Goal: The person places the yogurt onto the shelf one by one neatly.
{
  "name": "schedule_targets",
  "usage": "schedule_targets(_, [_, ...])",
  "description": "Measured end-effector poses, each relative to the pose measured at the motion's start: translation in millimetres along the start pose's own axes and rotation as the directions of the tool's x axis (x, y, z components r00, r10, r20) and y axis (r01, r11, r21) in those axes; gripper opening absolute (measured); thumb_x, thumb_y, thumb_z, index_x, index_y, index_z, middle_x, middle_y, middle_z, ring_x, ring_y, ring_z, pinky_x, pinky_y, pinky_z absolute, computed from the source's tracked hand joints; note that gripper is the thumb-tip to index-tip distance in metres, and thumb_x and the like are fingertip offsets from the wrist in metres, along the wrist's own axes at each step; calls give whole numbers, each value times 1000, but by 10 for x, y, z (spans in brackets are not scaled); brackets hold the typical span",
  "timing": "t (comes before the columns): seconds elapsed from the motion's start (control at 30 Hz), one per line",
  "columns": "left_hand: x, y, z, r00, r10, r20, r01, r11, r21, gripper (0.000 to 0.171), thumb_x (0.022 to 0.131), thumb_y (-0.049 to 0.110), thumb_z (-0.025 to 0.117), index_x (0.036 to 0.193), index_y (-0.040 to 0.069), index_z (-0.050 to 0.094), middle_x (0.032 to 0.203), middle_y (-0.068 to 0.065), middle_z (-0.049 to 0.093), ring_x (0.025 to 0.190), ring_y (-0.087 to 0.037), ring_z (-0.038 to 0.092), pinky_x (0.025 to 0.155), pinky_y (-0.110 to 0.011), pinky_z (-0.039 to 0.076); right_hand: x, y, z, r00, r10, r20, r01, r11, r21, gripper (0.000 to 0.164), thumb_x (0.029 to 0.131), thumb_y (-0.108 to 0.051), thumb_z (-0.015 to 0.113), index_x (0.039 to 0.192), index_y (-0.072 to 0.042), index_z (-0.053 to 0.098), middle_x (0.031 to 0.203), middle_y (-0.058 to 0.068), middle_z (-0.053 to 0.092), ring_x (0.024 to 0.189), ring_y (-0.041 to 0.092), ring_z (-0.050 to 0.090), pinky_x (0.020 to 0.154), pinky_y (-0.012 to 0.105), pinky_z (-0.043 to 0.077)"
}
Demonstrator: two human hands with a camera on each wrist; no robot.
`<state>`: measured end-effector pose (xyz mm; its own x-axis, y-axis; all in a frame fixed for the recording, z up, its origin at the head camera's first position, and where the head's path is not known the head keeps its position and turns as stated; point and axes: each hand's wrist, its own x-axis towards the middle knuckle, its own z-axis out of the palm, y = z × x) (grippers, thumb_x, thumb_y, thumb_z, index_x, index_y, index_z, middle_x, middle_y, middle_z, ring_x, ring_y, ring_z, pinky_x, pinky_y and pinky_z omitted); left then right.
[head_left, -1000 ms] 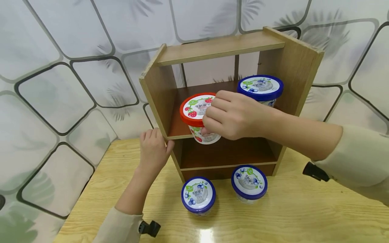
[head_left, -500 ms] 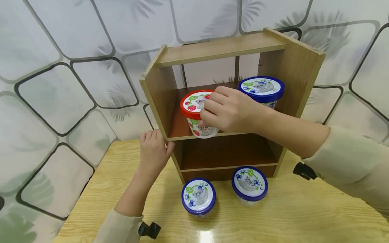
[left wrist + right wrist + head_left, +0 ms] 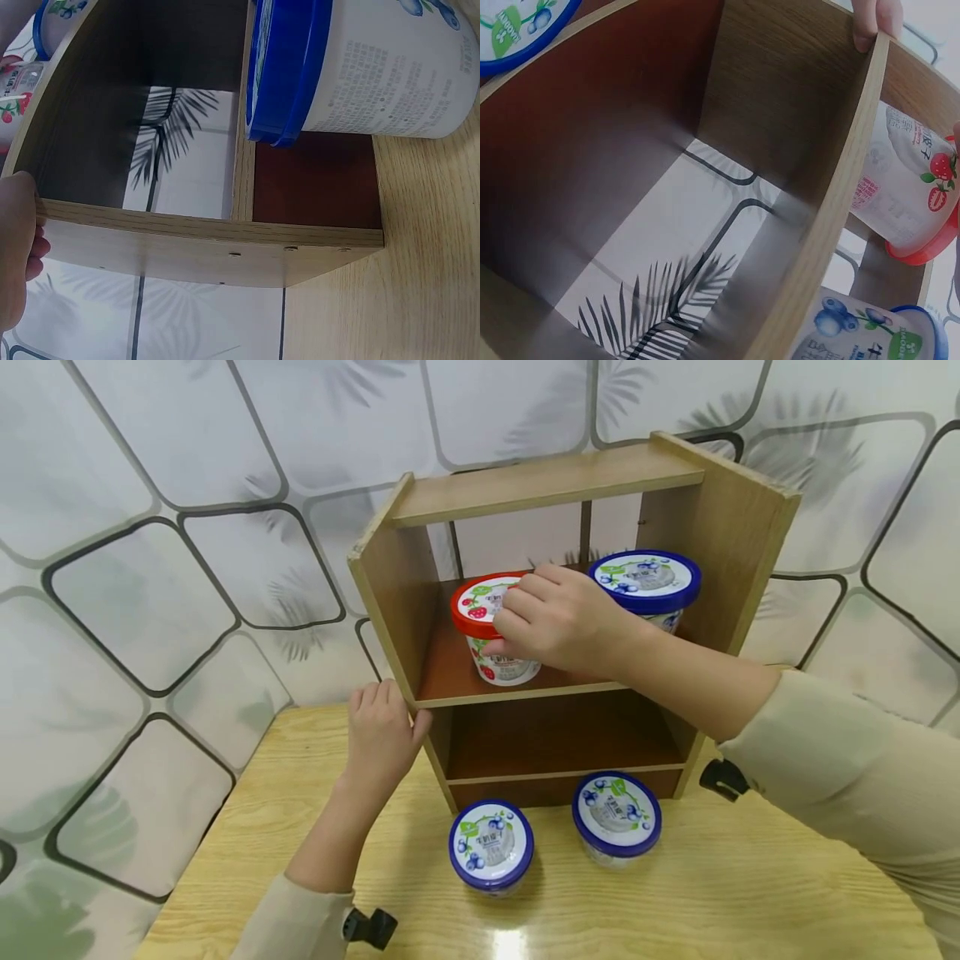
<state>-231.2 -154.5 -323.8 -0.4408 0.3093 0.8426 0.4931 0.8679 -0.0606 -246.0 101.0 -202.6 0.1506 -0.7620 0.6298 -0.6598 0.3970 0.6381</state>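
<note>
we see the right hand (image 3: pixel 551 618) grasping the red-lidded strawberry tub (image 3: pixel 487 652) from its right side, thumb on the wall and fingers curled near the rim, in the left part of the upper compartment of the small wooden shelf unit (image 3: pixel 753 527); we cannot tell whether the base rests fully on the middle board (image 3: pixel 562 691). the left hand (image 3: pixel 378 727) grips the front edge of the left side panel (image 3: pixel 411 602). as we judge it, letting go with the base too near the board's front edge could tip the tub forward, down towards the left blueberry tub (image 3: pixel 491 846) and the right blueberry tub (image 3: pixel 617 812) on the table (image 3: pixel 787 877). a careless wrist could knock the shelved blueberry tub (image 3: pixel 645 583), since the forearm (image 3: pixel 690 677) passes just in front of it, and a hard push could shift the unit if the left hand slackens. the tubs look smooth and stiff, round, tapering towards the base, under glossy, overhanging lids; we find pale grain along the unit's edges, reddish-brown boards inside, and a yellowish, wood-grained tabletop catching a bright glare.
</note>
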Motion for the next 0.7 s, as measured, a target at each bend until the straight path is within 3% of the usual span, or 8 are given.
schedule_targets(0.43, [-7, -7, 13, 1000, 11, -17, -11, 1000, 9, 20, 79, 17, 53, 73, -1, 48, 63, -15, 50, 63, -35, 48, 65, -43, 36, -28, 18, 59, 998, 54, 12, -55, 997, 63, 26, 89, -26, 62, 82, -1, 55, 72, 11, 62, 70, 28, 62, 60, 35, 49])
schedule_targets(0.7, [-11, -7, 15, 1000, 11, -18, -11, 1000, 17, 20, 79, 18, 53, 73, -1, 48, 63, -15, 50, 62, -35, 47, 65, -43, 37, -36, 25, 82, 997, 65, 32, -67, 997, 50, 28, 91, -27, 59, 83, -1, 55, 74, 11, 62, 70, 28, 60, 62, 36, 49])
